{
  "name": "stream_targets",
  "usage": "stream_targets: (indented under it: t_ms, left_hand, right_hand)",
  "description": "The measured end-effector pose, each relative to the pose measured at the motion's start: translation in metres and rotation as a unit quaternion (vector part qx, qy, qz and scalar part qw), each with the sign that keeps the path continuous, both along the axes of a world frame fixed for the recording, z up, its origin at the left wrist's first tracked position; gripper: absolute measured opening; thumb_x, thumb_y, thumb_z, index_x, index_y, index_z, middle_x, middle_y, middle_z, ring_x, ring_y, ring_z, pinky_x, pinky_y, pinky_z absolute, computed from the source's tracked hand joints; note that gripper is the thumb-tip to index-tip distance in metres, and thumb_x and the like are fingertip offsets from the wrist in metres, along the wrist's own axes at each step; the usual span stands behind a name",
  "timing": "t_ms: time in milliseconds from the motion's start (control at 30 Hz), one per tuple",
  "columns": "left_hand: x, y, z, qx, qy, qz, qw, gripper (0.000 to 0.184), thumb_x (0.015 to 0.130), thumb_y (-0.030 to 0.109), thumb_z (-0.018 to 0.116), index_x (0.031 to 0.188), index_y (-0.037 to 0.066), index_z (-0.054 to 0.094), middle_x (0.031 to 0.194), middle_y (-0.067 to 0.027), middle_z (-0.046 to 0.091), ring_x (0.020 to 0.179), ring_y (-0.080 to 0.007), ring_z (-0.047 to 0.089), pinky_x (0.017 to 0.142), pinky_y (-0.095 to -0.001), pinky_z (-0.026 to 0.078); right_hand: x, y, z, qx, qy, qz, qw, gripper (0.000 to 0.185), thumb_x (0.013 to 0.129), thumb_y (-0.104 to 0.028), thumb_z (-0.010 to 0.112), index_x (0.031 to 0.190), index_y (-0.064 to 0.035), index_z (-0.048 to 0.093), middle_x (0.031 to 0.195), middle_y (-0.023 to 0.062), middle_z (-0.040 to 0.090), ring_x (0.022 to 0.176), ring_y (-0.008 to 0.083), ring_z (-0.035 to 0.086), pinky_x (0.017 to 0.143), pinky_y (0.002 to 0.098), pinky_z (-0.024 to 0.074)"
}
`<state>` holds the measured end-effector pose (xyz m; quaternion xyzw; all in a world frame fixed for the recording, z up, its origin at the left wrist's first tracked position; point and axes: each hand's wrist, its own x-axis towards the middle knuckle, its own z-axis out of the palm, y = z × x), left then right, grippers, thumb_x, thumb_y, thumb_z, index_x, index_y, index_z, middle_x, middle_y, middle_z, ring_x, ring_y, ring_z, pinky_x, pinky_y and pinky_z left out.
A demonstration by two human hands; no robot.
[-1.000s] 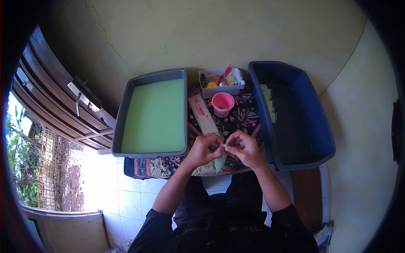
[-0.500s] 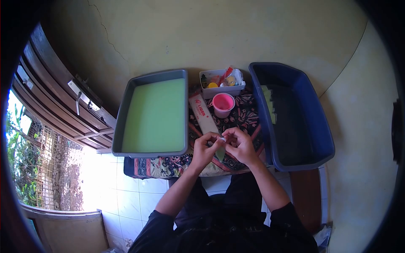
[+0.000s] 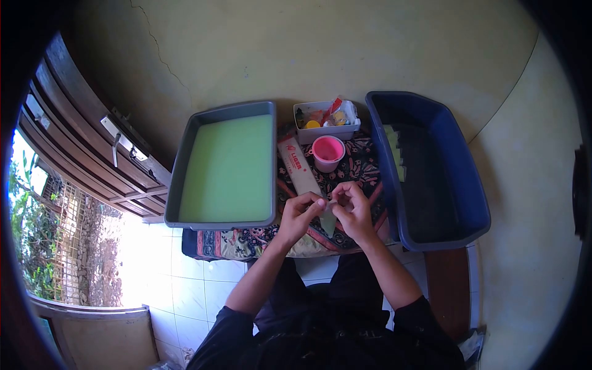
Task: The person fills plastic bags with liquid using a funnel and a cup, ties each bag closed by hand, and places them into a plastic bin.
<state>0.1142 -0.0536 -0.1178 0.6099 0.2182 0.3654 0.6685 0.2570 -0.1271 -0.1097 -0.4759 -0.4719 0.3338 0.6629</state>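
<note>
My left hand (image 3: 300, 216) and my right hand (image 3: 353, 214) meet over the front of the table, thumbs and fingertips pinched together at the top of a small plastic bag (image 3: 328, 224). The narrow bag hangs below my fingers and looks pale green inside. Its top end is largely hidden by the fingertips. Just beyond my hands lies a long white pack marked LIGER (image 3: 298, 165). A pink cup (image 3: 327, 154) stands behind, to the right of that pack.
On the left, a grey tray (image 3: 170, 196) holds pale green liquid (image 3: 234, 166). At right stands a deep dark blue tub (image 3: 472, 203), with several pale green packets (image 3: 395, 151) along its left side. A white box (image 3: 327, 132) of small items sits at the back on the patterned cloth (image 3: 237, 245).
My fingertips have shifted slightly at the bag's top, and my right-hand fingers are raised a little. The bag hangs slightly farther right. The white bit seen between the fingertips no longer shows clearly.
</note>
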Motion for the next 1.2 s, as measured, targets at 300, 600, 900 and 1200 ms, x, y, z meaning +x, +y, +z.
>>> stream_targets:
  t_ms: [300, 600, 900, 1200]
  left_hand:
    - [-0.003, 0.01, 0.023, 0.093, 0.11, -0.044, 0.989, 0.017, 0.082, 0.01, 0.069, 0.09, -0.004, 0.063, 0.08, -0.0072, 0.068, 0.077, -0.0103, 0.064, 0.069, -0.025, 0.05]
    - [0.003, 0.004, 0.011, 0.277, 0.157, 0.052, 0.947, 0.017, 0.074, 0.007, 0.071, 0.087, -0.001, 0.062, 0.073, -0.013, 0.068, 0.07, -0.0196, 0.07, 0.064, -0.0287, 0.054]
    - [0.01, 0.002, -0.017, 0.36, 0.082, 0.165, 0.915, 0.016, 0.075, -0.001, 0.068, 0.089, 0.002, 0.062, 0.075, -0.0106, 0.066, 0.065, -0.0211, 0.067, 0.058, -0.0299, 0.053]
    - [0.003, 0.001, -0.021, 0.387, 0.048, 0.113, 0.914, 0.018, 0.074, -0.002, 0.069, 0.091, 0.001, 0.062, 0.075, -0.0096, 0.064, 0.067, -0.0229, 0.064, 0.061, -0.0311, 0.051]
  right_hand:
    - [0.009, -0.004, 0.005, -0.05, -0.014, 0.037, 0.998, 0.029, 0.077, 0.011, 0.062, 0.101, -0.0014, 0.052, 0.088, 0.002, 0.057, 0.082, 0.0059, 0.057, 0.074, 0.0206, 0.0486]
    - [0.013, -0.004, 0.001, -0.082, -0.011, 0.063, 0.995, 0.021, 0.08, 0.009, 0.063, 0.095, -0.0008, 0.053, 0.088, 0.0018, 0.058, 0.082, 0.0067, 0.06, 0.074, 0.0213, 0.0499]
    - [0.008, -0.009, -0.008, -0.104, 0.039, 0.025, 0.993, 0.017, 0.085, 0.003, 0.061, 0.102, 0.0027, 0.059, 0.091, 0.0058, 0.064, 0.085, 0.0099, 0.063, 0.074, 0.0215, 0.0508]
    - [0.017, -0.009, -0.001, -0.143, 0.041, 0.125, 0.981, 0.018, 0.09, -0.003, 0.059, 0.104, 0.0073, 0.062, 0.089, 0.0107, 0.067, 0.081, 0.0177, 0.068, 0.071, 0.0266, 0.0574]
